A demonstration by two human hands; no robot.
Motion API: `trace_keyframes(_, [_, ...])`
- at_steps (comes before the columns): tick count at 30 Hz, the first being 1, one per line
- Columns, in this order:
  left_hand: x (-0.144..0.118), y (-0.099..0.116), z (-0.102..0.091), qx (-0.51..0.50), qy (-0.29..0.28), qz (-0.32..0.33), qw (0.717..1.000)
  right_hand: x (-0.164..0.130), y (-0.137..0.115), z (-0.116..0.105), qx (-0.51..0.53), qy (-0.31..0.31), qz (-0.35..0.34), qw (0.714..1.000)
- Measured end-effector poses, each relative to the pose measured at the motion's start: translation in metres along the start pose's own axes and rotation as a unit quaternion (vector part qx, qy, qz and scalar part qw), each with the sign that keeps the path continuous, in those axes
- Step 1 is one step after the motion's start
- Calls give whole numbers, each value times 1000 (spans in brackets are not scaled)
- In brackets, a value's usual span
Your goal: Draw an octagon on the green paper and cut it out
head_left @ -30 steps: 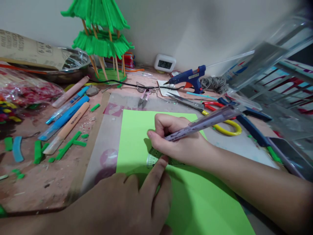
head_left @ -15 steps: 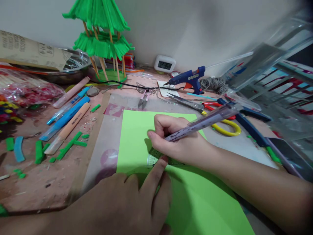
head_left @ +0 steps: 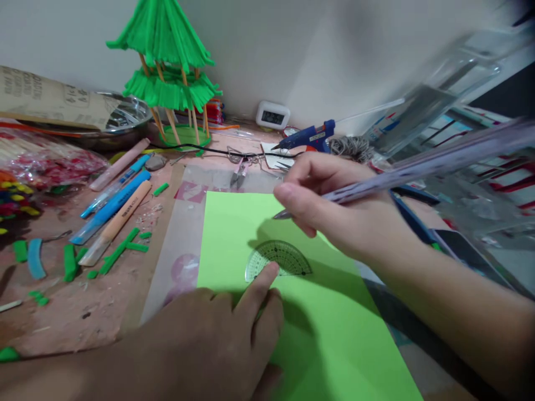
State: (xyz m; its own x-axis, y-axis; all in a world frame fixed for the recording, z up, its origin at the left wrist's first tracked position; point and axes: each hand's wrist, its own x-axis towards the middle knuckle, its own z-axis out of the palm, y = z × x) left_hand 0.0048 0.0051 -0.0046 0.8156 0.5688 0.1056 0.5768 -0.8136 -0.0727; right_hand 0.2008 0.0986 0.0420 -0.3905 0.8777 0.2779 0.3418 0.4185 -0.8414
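Note:
A clear half-round protractor (head_left: 292, 258) lies flat on a sheet of bright green paper (head_left: 334, 328). The index finger of my left hand (head_left: 225, 334) is stretched out and its tip presses on the protractor. The other fingers of that hand rest on the paper, partly bent. My right hand (head_left: 334, 200) is closed round a pen (head_left: 376, 181) with a patterned, see-through barrel. The pen's tip is raised above the paper, beyond the protractor, and its rear end slants up to the right, blurred.
Behind stand a green two-tiered model (head_left: 173, 83) on sticks, a small digital clock (head_left: 272, 115) and a blue glue gun (head_left: 309, 136). Several markers (head_left: 112, 206) and green scraps (head_left: 121, 250) lie left. Thread snips (head_left: 240, 172) sit past the paper. A clear rack (head_left: 460, 111) stands right.
My right hand has lifted with the pen off the protractor area, up and to the right, uncovering the protractor. My left finger stays on it. The view has shifted slightly.

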Motion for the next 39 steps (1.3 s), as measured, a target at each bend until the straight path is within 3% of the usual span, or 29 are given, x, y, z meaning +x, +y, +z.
trace_keyframes(5, [3, 2, -5, -1, -34, 5, 999, -6, -19, -16, -4, -25, 11, 1000])
trace_keyframes(8, [4, 3, -9, 8, -46, -18, 999, -15, -2, -19, 4, -51, 51, 997])
trace_keyframes(12, [2, 4, -3, 18, -9, -15, 1000, -25, 28, -20, -38, -18, 93, 995])
trace_keyframes(14, [0, 3, 1, 25, 8, -4, 1000, -29, 38, -18, -45, -8, 101, 994])
trace_keyframes(19, [-3, 3, 5, 67, -11, 14, 998, -34, 51, -13, -35, 13, 80, 996])
trace_keyframes(23, [-3, -1, 11, 62, 29, 40, 997, -37, 53, -11, -51, 24, 33, 998])
trace_keyframes(29, [0, -11, 35, -4, 206, 42, 978, -37, 52, -10, -41, 24, 34, 998])
trace_keyframes(39, [-7, -12, 39, -9, 172, 53, 984, -38, 50, -10, -5, 8, 55, 998])
